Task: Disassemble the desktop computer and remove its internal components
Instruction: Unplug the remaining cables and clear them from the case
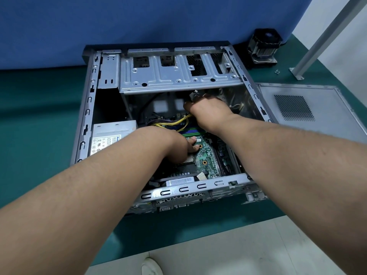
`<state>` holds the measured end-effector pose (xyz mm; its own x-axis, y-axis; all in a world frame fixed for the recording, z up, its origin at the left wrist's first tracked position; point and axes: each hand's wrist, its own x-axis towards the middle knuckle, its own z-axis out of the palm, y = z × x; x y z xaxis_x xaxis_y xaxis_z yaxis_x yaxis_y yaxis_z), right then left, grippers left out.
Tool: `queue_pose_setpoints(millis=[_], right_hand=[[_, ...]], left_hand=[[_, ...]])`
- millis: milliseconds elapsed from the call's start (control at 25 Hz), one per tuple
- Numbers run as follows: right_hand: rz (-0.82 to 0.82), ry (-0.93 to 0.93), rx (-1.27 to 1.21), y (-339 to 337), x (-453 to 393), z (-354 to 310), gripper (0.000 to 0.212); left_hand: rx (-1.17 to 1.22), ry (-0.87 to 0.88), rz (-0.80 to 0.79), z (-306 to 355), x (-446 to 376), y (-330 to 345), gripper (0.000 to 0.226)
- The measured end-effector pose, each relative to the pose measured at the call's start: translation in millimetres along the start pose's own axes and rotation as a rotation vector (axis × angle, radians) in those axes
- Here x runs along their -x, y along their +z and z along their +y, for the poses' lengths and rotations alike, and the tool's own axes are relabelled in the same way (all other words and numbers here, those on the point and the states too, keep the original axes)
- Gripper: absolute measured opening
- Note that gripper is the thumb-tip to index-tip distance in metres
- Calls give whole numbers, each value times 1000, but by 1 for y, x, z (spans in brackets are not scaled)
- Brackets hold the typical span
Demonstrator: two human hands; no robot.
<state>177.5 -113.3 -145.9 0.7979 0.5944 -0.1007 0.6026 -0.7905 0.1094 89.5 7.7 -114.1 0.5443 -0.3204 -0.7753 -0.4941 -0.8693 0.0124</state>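
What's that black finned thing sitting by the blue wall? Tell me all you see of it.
The cooler is out of the computer case, standing apart on the green table against the blue wall. It has a black fan on top, pale metal fins beneath and a squarish base. Neither hand touches it. Small screws lie near its base.

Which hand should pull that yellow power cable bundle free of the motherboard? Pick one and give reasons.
Right. The right hand is already curled around the yellow power cable bundle deep in the computer case. The left hand rests flat on the motherboard, probably well placed to brace it.
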Motion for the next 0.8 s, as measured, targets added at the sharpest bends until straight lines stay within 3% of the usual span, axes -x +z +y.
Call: queue_pose_setpoints(millis=[240, 800], right_hand=[[-16, 171, -206, 5, -2, 8, 39], [19, 70, -153, 3, 4, 10, 48]], left_hand=[[4, -2, 14, 1, 1, 1, 69], [15, -6, 9, 0, 1, 0, 69]])
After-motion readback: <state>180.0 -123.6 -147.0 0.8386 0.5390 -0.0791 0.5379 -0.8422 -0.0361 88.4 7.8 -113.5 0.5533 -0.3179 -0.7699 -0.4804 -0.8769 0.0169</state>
